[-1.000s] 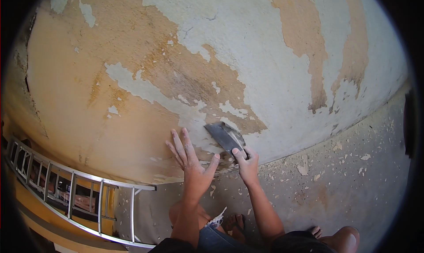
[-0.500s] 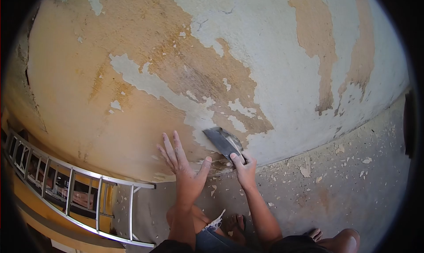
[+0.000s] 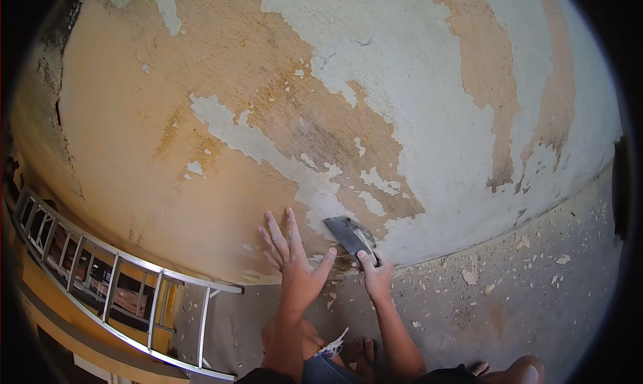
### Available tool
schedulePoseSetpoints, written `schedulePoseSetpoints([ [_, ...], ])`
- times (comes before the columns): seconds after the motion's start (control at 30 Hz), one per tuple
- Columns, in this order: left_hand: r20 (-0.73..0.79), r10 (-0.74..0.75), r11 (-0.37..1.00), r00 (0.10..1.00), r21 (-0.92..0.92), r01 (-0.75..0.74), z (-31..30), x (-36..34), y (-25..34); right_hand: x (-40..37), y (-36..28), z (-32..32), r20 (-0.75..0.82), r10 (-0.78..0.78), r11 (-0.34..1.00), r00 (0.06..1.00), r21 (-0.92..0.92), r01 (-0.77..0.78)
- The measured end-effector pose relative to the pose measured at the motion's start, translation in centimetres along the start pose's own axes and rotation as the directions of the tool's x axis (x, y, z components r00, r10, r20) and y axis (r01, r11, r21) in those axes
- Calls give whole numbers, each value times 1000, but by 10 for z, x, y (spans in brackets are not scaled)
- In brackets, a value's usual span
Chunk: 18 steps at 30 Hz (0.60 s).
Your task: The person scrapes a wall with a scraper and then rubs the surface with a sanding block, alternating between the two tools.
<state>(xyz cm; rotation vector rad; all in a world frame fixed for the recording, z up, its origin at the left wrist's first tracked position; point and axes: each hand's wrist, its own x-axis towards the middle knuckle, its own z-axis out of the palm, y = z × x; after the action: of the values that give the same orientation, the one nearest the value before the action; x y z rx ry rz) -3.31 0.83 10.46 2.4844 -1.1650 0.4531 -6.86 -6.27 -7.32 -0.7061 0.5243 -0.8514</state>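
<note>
I look down at my own two hands working low on a peeling wall [image 3: 429,96], close to where it meets the floor [image 3: 536,310]. My left hand [image 3: 295,260] lies flat on the wall, palm against the plaster. Its fingers [image 3: 273,231] are spread wide and point up, and the thumb reaches out to the right, toward the tool.

My right hand [image 3: 377,273] is just beside it. Its fingers are curled tight around the handle of a scraper [image 3: 347,232], with the forefinger laid along the handle's top. The scraper's dark, flat metal blade points up and to the left. It rests against the wall at the edge of a pale patch of old paint, between bare tan plaster and grey-white coating.

The wall is patchy, with large tan areas and ragged islands of whitish paint. Paint flakes [image 3: 470,275] lie scattered over the grey floor to the right. An aluminium ladder [image 3: 114,283] lies on its side at the lower left, along the foot of the wall. My knees and one sandalled foot [image 3: 362,352] show at the bottom edge.
</note>
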Motion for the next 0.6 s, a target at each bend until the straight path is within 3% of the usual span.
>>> schedulePoseSetpoints([
  [0.1,28,-9,1000,1000,18,8,-3,-1,-1,0,-10,14,-17,-153,981,988,-127,150],
  [0.13,37,-19,1000,999,20,18,-2,-2,-3,0,-17,23,-18,-141,982,990,-132,137],
  [0.2,18,5,1000,1000,29,-6,1,-1,-5,7,-48,45,26,-309,925,951,-222,307],
  [0.3,30,-11,999,999,30,10,-1,0,-5,3,-61,49,37,-321,923,946,-211,321],
  [0.33,36,-11,1000,999,28,10,-2,-1,-4,-5,-65,43,44,-237,962,971,-126,241],
  [0.43,42,-5,1000,999,-4,5,-4,-1,-2,5,14,3,9,-104,993,994,-57,105],
  [0.5,45,-10,1000,999,9,10,-5,-1,-5,4,15,-2,-12,-128,987,992,-104,126],
  [0.57,70,-30,999,997,16,29,-6,-2,-5,-4,-8,17,-12,-60,998,998,-19,60],
  [0.6,55,-20,1000,998,9,19,-4,-2,-4,-1,-20,26,20,-139,984,990,-105,141],
])
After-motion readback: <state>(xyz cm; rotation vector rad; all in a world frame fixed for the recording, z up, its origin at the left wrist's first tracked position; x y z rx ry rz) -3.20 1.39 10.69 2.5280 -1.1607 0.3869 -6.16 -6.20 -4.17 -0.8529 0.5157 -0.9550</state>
